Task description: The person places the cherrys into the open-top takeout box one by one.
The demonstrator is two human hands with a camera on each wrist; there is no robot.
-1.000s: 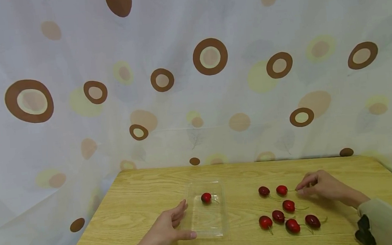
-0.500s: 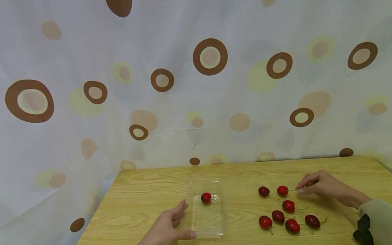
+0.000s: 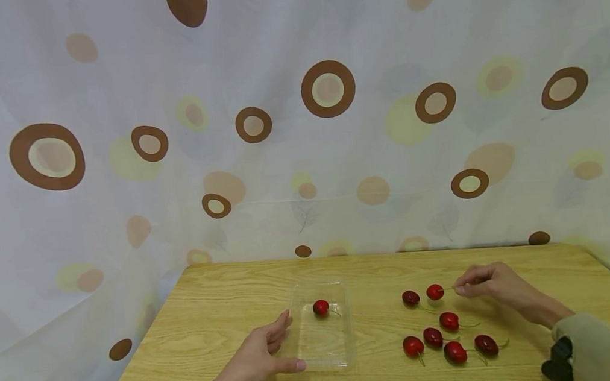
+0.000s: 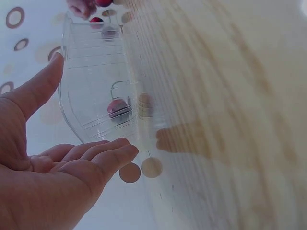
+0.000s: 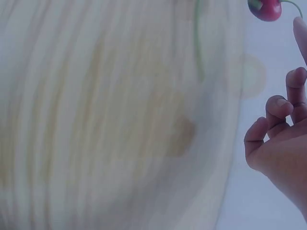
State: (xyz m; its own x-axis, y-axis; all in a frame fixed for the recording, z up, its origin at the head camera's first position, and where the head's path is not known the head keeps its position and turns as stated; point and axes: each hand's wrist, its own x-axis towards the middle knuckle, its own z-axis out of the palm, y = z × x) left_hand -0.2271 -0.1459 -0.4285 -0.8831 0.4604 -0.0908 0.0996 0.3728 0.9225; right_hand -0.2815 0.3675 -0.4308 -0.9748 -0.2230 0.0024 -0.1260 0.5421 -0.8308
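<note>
My right hand (image 3: 501, 291) pinches the thin green stem of a red cherry (image 3: 435, 291) between thumb and fingertips. The cherry hangs just over the table, with its reflection below it; the right wrist view shows this cherry (image 5: 266, 8) at its top edge. My left hand (image 3: 259, 352) has its fingers straight along the left side of a clear plastic box (image 3: 324, 349), its thumb at the near corner. In the left wrist view the left hand (image 4: 57, 177) spreads round the box's end. One cherry (image 3: 321, 308) with a stem lies inside the box.
Several cherries with stems lie on the wood-grain table (image 3: 212, 307), right of the box. A dark one (image 3: 410, 298) is left of the held cherry, another (image 3: 449, 321) just nearer. A patterned curtain (image 3: 302, 154) hangs behind the table's far edge.
My right hand has risen slightly and moved a little left, and the cherry on its stem has come up off the table. My left hand and the box have stayed put.
</note>
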